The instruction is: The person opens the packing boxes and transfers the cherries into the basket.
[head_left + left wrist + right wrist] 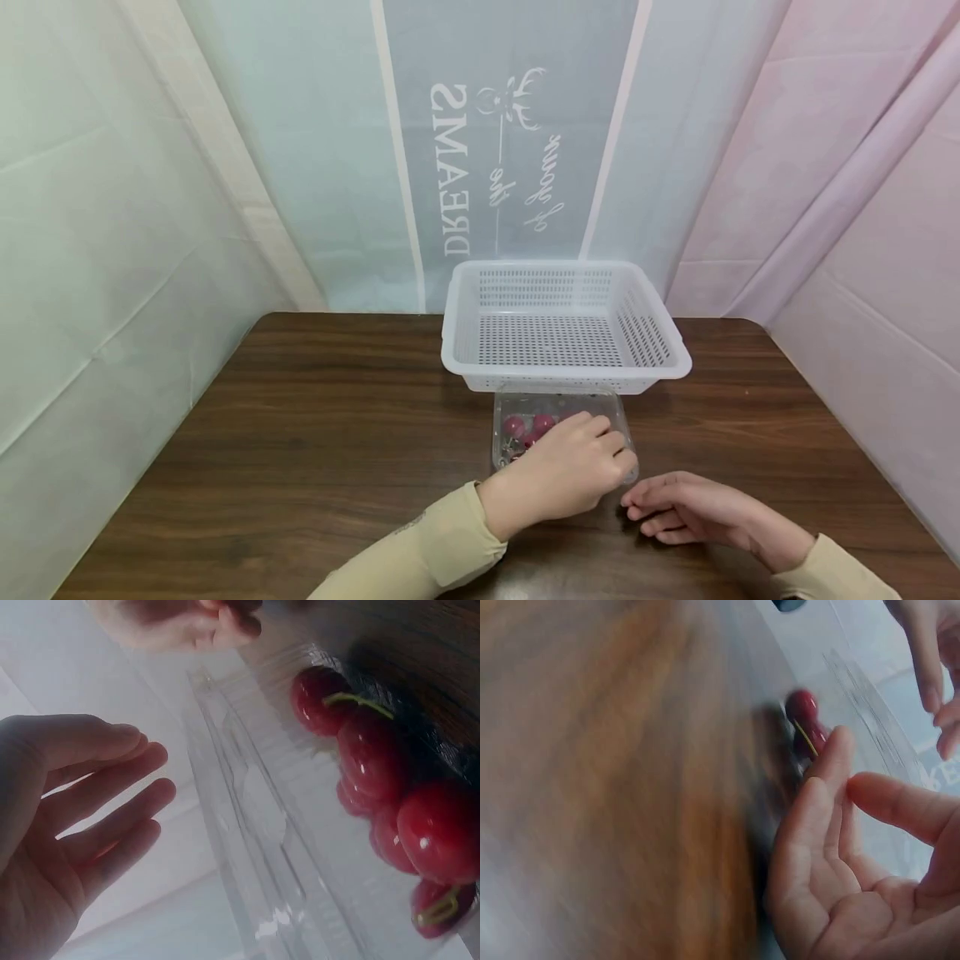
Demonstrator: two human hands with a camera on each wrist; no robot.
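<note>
Red cherries (543,423) with green stems lie in a clear plastic box (496,442) on the table. My left hand (570,462) is over the right part of this box and hides some of the fruit. In the left wrist view, the left hand (82,802) has loosely bent fingers and holds nothing, beside the clear wall and the cherries (439,832). Just right of the box's near corner is my right hand (705,512). Its thumb and fingertips come close together in the right wrist view, where the right hand (855,877) shows nothing between them.
A white perforated plastic basket (566,371) stands directly behind the box at the back of the brown wooden table (337,450). No contents show in it. Pale cloth sheets hang at the sides, and a grey-blue curtain (510,150) with lettering hangs behind.
</note>
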